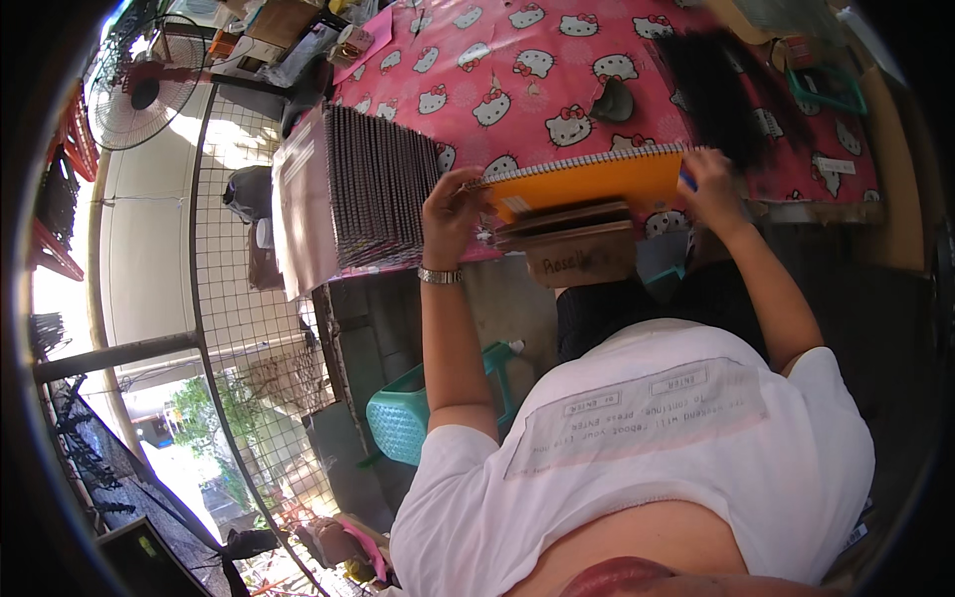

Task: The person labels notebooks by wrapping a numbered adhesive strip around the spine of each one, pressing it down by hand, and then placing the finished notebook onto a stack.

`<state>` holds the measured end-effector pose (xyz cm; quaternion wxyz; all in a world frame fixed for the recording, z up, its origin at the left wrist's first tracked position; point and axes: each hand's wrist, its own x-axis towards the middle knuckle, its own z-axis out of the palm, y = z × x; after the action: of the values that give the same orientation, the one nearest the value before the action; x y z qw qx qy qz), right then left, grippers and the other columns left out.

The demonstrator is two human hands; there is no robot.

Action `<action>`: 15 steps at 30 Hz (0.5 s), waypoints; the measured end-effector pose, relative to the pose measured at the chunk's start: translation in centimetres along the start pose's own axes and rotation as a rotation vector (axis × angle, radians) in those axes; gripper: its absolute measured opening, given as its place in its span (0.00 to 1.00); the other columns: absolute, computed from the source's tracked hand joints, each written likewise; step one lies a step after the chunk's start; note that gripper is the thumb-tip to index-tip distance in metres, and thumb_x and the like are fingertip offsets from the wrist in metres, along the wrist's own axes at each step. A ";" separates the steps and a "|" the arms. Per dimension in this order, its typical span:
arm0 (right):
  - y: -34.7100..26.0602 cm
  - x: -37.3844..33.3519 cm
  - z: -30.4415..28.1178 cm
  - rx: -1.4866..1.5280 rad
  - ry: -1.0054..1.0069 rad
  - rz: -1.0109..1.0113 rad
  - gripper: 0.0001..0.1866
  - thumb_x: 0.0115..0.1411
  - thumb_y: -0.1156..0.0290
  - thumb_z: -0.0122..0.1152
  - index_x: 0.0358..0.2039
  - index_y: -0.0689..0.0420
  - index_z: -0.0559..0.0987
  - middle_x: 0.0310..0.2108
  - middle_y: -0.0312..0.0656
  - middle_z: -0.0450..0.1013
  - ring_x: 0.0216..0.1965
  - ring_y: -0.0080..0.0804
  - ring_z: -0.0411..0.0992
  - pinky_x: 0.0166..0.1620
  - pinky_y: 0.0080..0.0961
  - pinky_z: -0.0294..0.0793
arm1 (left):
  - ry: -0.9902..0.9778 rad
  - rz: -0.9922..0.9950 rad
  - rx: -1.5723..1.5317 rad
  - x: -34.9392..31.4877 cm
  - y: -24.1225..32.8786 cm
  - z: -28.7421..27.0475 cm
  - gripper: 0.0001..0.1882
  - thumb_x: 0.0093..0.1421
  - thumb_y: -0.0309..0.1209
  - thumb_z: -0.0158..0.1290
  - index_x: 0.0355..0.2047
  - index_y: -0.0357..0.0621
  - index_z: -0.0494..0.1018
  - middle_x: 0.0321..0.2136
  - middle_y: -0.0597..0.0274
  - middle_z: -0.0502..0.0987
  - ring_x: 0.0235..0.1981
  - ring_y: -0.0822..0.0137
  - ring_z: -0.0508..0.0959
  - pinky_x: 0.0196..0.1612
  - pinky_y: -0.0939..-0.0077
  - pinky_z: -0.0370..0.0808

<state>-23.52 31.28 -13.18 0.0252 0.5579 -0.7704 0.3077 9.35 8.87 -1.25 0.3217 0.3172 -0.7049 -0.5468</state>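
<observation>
With the orange notebook [587,187] at the surface's [537,99] near edge, my left grip [453,207] pinches its left end, my blurred right grip's [712,191] closure I can't tell; probably finishing the coil [597,159], I next need its right end steady.

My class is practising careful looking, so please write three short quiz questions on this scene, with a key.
1. True or false: the metal wristband is on the person's left wrist.
2. Where does the book stack stand, relative to the orange spiral notebook? A) left B) right C) beneath
3. At which end of the notebook is each hand?

Key: 1. True. 2. A. 3. Left hand, left end; right hand, right end.
</observation>
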 end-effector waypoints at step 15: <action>-20.5 3.6 -3.1 0.487 -0.103 -0.307 0.39 0.46 0.61 0.69 0.61 0.58 0.70 0.41 0.49 0.70 0.40 0.46 0.74 0.44 0.36 0.77 | 0.355 0.211 0.346 -2.6 -2.2 2.5 0.12 0.54 0.15 0.54 0.39 0.36 0.80 0.25 0.70 0.78 0.25 0.81 0.73 0.29 0.85 0.69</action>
<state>-7.91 25.93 -0.17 -0.1020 0.6724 -0.5807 0.4474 9.14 11.91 -4.20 0.4367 0.3831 -0.7496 -0.3174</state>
